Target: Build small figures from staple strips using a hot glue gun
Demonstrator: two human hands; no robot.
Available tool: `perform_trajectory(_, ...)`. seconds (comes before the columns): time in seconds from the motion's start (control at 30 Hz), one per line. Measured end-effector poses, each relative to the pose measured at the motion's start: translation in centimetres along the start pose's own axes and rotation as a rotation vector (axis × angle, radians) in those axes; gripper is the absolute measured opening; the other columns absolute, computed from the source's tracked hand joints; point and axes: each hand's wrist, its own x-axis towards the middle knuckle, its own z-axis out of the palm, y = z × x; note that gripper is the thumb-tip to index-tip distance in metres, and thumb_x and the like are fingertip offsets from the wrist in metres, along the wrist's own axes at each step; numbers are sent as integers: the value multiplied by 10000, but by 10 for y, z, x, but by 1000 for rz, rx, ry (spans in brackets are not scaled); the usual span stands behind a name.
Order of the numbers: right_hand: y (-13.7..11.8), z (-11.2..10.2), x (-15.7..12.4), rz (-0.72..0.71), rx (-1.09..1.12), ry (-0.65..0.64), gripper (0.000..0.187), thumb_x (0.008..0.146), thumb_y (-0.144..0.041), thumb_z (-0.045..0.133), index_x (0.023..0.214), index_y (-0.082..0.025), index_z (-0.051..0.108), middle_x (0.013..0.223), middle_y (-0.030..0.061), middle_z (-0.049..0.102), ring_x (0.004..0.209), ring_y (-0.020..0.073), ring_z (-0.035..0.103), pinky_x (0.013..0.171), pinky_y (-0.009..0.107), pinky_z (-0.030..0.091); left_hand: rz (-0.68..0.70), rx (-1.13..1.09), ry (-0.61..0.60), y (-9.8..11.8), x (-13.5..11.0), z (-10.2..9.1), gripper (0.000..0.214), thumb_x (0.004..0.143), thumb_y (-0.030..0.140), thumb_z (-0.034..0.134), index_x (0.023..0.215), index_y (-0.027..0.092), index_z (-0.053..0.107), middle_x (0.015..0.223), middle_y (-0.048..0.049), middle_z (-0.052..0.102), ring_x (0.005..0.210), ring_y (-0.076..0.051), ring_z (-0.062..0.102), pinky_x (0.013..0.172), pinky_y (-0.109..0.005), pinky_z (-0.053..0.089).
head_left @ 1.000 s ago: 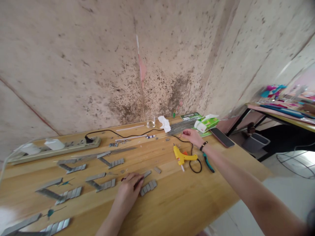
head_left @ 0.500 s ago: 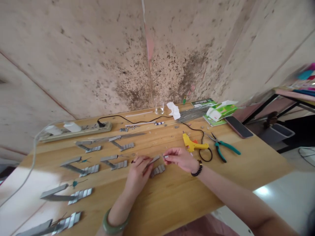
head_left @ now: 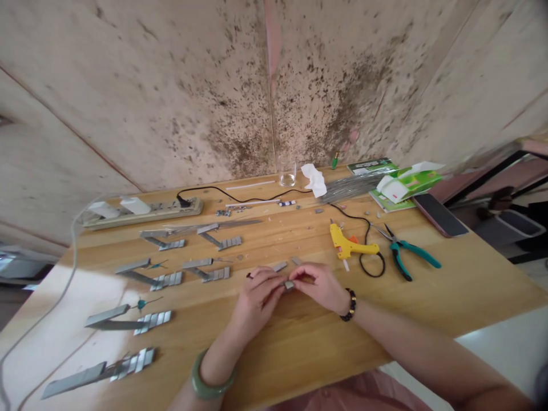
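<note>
My left hand (head_left: 259,292) and my right hand (head_left: 320,284) meet over the middle of the wooden table (head_left: 325,342). Both pinch a small grey metal piece (head_left: 289,284) between their fingertips. My left wrist wears a green bangle, my right a dark bead bracelet. Two loose grey pieces (head_left: 280,266) lie just beyond the hands. To the left, several finished grey strip assemblies (head_left: 210,274) lie in rows. A yellow glue gun (head_left: 349,248) rests to the right of my hands.
Green-handled pliers (head_left: 409,254) and a black cord lie right of the glue gun. A power strip (head_left: 145,211), a glass (head_left: 286,171), a wire bundle (head_left: 349,185), a tissue pack (head_left: 409,182) and a phone (head_left: 440,214) sit along the back and right.
My right hand came back from the wire bundle at the far right to join my left hand. The view shifted left and down; both hands now pinch the same small piece.
</note>
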Motion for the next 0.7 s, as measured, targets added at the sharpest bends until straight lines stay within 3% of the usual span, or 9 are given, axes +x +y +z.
perform_trajectory(0.17,-3,-2,-3,-328,-278,67,76,852,-187,582,816,-205,647,810,33,707,766,149,649,752,288,512,-28,-17,-3,5,2,-2,169,860,145,544,981,189,652,878,-75,663,841,-182,600,758,-345,476)
perform_trajectory(0.3,-1,-3,-3,-444,-367,67,82,862,-166,570,869,-215,635,849,43,709,807,157,651,778,306,521,-59,-42,-51,6,2,-3,155,856,143,550,970,181,648,875,-81,669,835,-189,605,764,-359,469)
perform_trajectory(0.5,-4,-3,-4,-423,-368,43,133,861,-136,544,886,-215,648,875,45,709,834,160,650,804,310,520,-55,-97,-49,3,1,0,144,859,139,552,955,186,648,815,-64,686,764,-172,620,737,-349,484)
perform_trajectory(0.7,-11,-1,-6,-216,-199,46,143,824,-175,597,952,-205,656,903,38,713,823,154,662,778,277,524,-47,-80,3,0,0,2,182,840,109,573,978,200,649,845,-52,695,785,-166,629,750,-345,492)
